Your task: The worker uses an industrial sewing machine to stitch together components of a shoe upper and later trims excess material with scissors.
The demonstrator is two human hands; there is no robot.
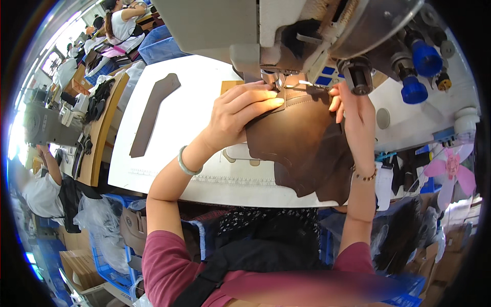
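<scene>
left grip [240,107] flattish on brown leather [294,130] by needle [285,91], right grip [353,110] half-curled at edge; can't tell if either pinches; best feed evenly.

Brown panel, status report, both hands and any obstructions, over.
Left hand at brown panel's left side. Right hand at right side, grip unclear. Panel's far edge partly hidden beneath sewing machine head.

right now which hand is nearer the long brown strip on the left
Left: the left hand is right of the strip; the right hand is farther right, at the brown piece.
</scene>
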